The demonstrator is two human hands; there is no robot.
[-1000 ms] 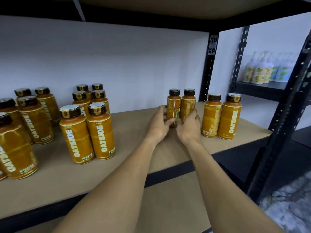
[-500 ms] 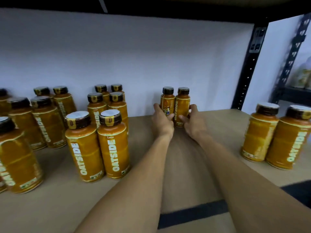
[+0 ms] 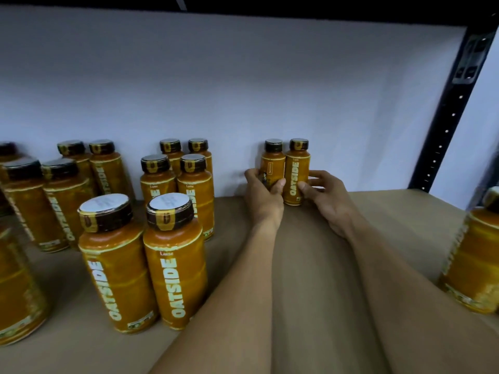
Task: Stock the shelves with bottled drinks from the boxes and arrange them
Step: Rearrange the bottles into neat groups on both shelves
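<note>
Left hand (image 3: 263, 194) covers the lower half of the left rear bottle (image 3: 272, 164); right of it, a front bottle (image 3: 475, 255) gets chopped by the frame edge; label small print's too blurry to read.

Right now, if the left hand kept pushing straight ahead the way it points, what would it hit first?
Probably the white back wall. The left hand already wraps the left bottle of the pair, which looks to be standing at or almost against the wall; how much gap remains is unclear from this angle.
</note>
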